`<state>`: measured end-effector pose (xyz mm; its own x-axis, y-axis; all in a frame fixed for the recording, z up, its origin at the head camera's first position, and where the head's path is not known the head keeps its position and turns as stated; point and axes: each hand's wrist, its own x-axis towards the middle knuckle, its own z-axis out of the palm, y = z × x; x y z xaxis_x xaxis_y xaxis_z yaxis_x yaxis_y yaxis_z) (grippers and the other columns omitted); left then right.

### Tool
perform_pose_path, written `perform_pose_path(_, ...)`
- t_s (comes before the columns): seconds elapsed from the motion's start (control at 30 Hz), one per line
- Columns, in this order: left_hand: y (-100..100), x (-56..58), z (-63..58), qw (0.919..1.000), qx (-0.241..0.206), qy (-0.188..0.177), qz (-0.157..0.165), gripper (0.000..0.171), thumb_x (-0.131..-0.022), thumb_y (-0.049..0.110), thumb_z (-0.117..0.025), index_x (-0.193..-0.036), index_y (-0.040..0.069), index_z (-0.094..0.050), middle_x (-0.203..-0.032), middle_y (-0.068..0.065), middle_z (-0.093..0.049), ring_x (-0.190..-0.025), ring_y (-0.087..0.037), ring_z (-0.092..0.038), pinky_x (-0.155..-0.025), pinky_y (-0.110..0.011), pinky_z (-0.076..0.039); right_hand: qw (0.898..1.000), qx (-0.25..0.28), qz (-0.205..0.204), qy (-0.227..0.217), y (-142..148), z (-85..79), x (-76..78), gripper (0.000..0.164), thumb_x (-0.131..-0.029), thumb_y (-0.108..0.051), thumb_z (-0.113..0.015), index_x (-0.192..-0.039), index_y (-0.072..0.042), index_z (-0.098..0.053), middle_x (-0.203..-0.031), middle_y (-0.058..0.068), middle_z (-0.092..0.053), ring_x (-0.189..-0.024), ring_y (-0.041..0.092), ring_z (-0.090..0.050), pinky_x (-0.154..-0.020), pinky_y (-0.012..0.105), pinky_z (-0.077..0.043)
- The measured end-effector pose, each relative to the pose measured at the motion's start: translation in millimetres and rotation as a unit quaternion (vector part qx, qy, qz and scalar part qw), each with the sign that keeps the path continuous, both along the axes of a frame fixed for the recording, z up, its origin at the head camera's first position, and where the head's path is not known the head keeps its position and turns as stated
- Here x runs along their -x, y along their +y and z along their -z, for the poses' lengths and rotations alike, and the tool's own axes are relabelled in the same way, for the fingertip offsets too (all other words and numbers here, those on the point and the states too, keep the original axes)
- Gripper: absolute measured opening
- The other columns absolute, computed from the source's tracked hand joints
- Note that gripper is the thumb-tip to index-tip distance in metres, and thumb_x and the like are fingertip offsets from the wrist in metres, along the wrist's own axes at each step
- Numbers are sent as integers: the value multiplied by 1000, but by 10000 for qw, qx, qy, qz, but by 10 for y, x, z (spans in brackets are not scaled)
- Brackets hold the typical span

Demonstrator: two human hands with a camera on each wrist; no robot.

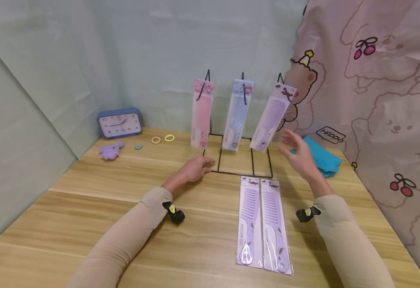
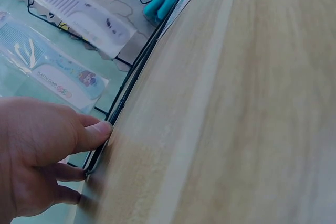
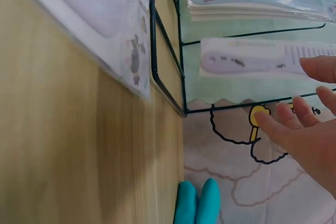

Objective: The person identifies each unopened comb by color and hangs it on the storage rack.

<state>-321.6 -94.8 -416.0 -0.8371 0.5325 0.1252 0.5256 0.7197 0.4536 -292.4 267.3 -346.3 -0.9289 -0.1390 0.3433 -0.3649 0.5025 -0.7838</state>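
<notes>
A black wire display rack (image 1: 231, 173) stands on the table, with packaged combs hanging from its hooks: pink (image 1: 202, 116), blue (image 1: 237, 116) and purple (image 1: 271, 116). At the rack's front left corner my left hand (image 1: 196, 168) pinches the base wire between thumb and fingers, as the left wrist view shows. My right hand (image 1: 299, 155) is raised just right of the hanging purple comb, fingers spread and nothing in them. Two more packaged purple combs (image 1: 249, 220) (image 1: 275, 224) lie side by side in front of the rack.
A blue alarm clock (image 1: 120, 123), a purple plush toy (image 1: 111, 151), a small teal ring (image 1: 138, 147) and two hair ties (image 1: 156, 140) (image 1: 169, 138) sit at the back left. Behind my right hand lies a folded turquoise cloth (image 1: 321, 158). Curtains close off the table's back.
</notes>
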Motion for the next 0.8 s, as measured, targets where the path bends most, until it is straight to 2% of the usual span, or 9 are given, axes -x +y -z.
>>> perform_pose_path(0.2, -3, -12, -10, 10000, -1, -57, -5, 37, -98, 10, -64, -134, 1, -61, -135, -16, -62, -128, -33, -54, -110, -44, -41, 9998, -71, -171, -118, 44, 44, -139, 64, -100, -9, -61, -156, -4, -30, -151, 21, -41, -135, 41, -42, -104, 54, -44)
perform_pose_path(0.4, 8, -30, -25, 10000, 6, -77, -17, 38, -98, 10, -64, -135, 1, -61, -134, -16, -62, -127, -33, -55, -110, -45, -42, 9975, -482, -208, -484, 109, 63, -332, 66, -100, -12, -62, -156, -2, -28, -153, 24, -37, -135, 44, -41, -100, 57, -46)
perform_pose_path(0.63, 13, -48, -37, 10000, -49, -86, 2, 38, -97, 9, -64, -134, 0, -61, -135, -17, -61, -127, -35, -55, -110, -46, -41, 9854, -1290, -481, -1005, 161, 99, -615, 72, -97, -10, -65, -154, 7, -24, -145, 31, -39, -128, 52, -44, -97, 61, -48)
perform_pose_path(0.8, 7, -30, -20, 9999, -40, -107, -50, 38, -97, 9, -65, -134, 0, -61, -135, -17, -61, -127, -34, -55, -110, -46, -42, 9738, -1742, -635, -1315, 163, 123, -756, 78, -92, -9, -71, -150, 13, -24, -137, 40, -42, -118, 56, -51, -92, 60, -51)
